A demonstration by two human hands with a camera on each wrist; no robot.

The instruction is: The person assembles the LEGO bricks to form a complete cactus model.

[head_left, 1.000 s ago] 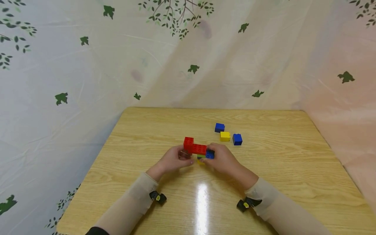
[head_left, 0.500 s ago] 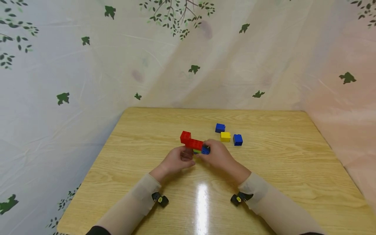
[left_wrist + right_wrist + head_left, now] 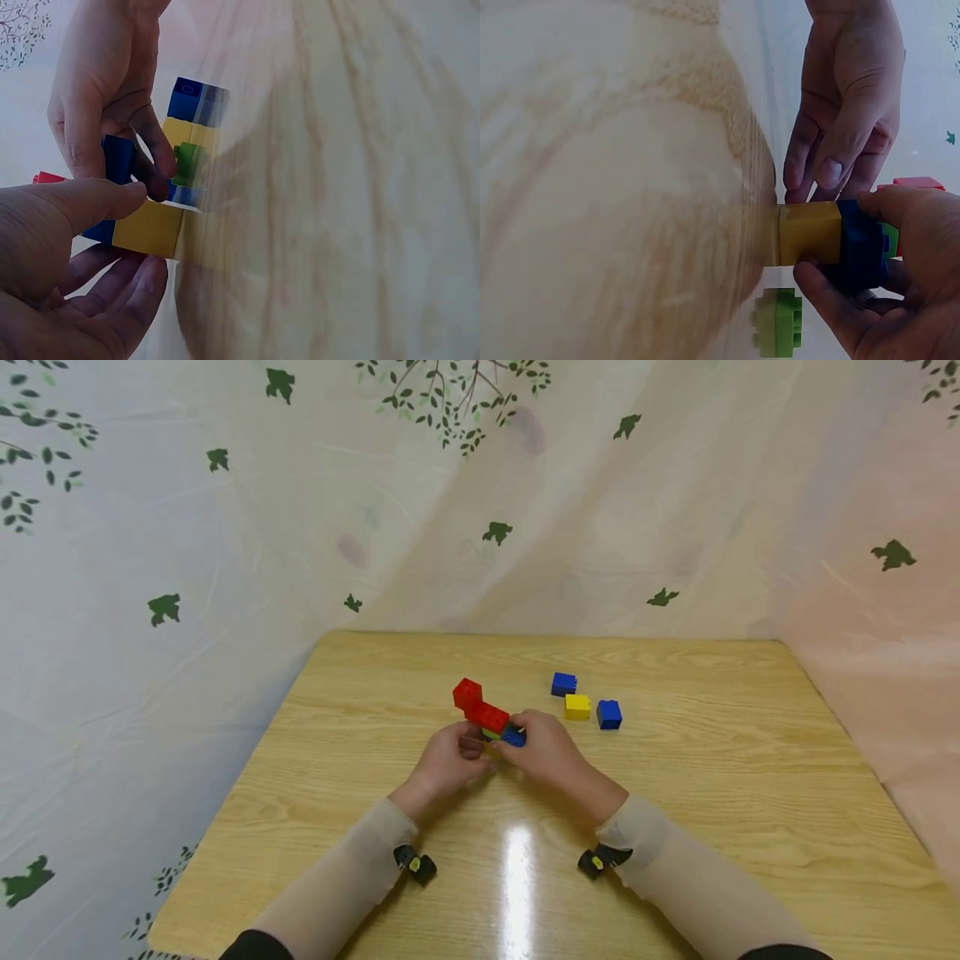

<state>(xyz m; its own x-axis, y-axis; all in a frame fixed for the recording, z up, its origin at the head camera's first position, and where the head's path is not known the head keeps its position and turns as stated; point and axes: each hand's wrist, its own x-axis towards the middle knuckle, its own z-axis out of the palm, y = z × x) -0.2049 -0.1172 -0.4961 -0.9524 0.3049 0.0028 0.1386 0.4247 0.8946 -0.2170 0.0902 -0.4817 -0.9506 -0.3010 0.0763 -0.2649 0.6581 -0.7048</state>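
Note:
My right hand (image 3: 543, 745) pinches a small build of toy building bricks (image 3: 492, 718) between thumb and fingers. Its yellow bottom brick (image 3: 810, 232) stands close to the tabletop, with a blue brick (image 3: 861, 244) above it. Some green shows between the blue part and the long red brick on top. Another red brick (image 3: 467, 694) sticks up at the build's far left end. Beside the yellow brick, my left hand (image 3: 447, 760) has loosely curved fingers and a thumb held apart. In the right wrist view, the left fingertips reach right to the yellow brick's side.
Behind the right hand lie a blue brick (image 3: 564, 684), a yellow brick (image 3: 577, 707) and a second blue brick (image 3: 610, 715). A green brick (image 3: 786, 322) stands on the table in the right wrist view. A printed cloth (image 3: 420, 543) hangs behind the table (image 3: 675, 827).
The build has shifted left and away from the body and turned, its red end swinging toward the back left. My right hand has moved left with it; my left hand has moved slightly forward.

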